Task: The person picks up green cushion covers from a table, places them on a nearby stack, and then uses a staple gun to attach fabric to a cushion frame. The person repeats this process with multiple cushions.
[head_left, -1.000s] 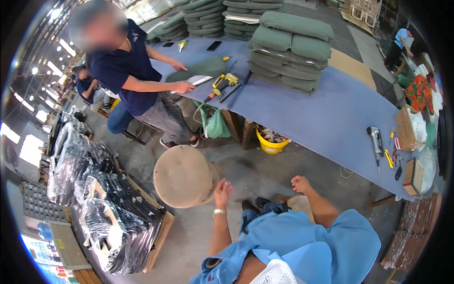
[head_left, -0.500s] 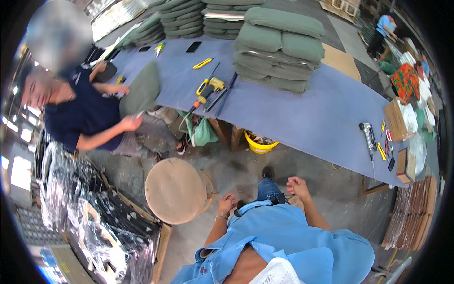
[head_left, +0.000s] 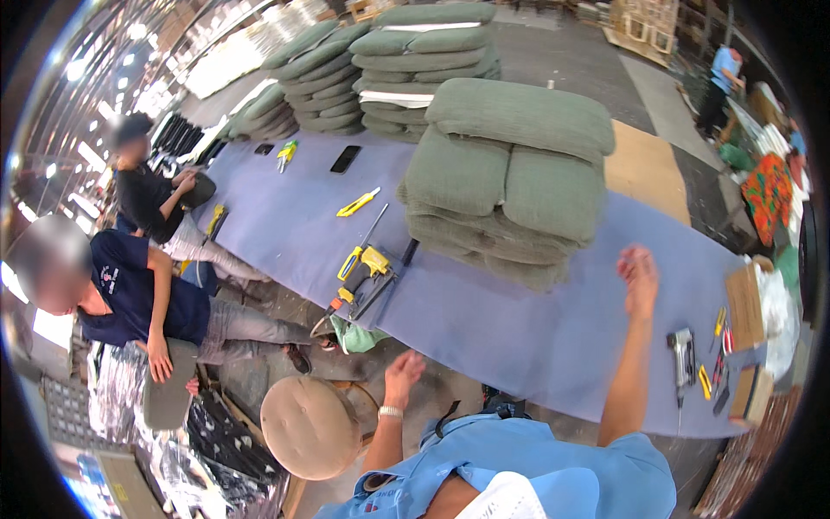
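Note:
My right hand is raised over the blue-grey table, fingers loosely curled and apart, with nothing visible in it. To its left stands a stack of green fabric cushions; the hand is apart from it. My left hand hangs before the table's near edge, fingers half bent and empty. Near that hand, on the table, lie a yellow-and-black power tool, a long screwdriver and a yellow utility knife. A round tufted stool is at lower left.
More cushion stacks stand along the far side. On the right lie a metal air tool, a yellow knife and a cardboard box. At left, one co-worker holds a grey-green padded piece; another stands behind.
I have come closer to the table. My right hand has risen over its top, and my left has moved forward. The near co-worker has turned toward the wrapped pile with the padded piece.

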The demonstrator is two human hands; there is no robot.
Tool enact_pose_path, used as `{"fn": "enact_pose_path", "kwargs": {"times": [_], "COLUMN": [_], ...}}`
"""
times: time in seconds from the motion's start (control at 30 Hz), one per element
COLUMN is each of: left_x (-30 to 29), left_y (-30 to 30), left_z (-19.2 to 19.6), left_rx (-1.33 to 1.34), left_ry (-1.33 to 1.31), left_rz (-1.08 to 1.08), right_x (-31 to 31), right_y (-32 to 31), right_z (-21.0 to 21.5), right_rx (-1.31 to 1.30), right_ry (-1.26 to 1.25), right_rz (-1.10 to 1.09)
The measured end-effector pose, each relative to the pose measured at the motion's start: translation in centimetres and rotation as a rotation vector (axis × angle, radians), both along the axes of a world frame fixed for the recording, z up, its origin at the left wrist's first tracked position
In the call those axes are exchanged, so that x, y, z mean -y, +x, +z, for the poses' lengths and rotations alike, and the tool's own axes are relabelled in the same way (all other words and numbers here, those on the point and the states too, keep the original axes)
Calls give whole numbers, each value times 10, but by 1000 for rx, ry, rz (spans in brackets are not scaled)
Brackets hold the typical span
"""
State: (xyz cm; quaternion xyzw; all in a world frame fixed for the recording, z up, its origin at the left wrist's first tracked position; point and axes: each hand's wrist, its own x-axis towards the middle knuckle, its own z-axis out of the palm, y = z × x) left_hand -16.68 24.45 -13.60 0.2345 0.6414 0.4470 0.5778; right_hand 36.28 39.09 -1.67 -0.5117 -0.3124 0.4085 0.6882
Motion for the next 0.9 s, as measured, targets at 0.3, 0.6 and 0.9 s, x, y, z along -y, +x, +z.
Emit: {"fn": "enact_pose_path", "kwargs": {"times": [0.3,0.6,0.9], "left_x": [-302,-565,-361], "left_y": [37,97,87], "left_z": [224,243,327], "left_rx": [-317,-655,-101], "left_ry": [664,556,723], "left_rz": [-80,-295,-456], "right_x": [-224,-243,-227], "right_y": [-10,-15,63], "right_z": [94,65,147], "right_rx": [205,237,-9], "right_ry": [-138,-6,4], "right_rz": [-123,-132,-58]}}
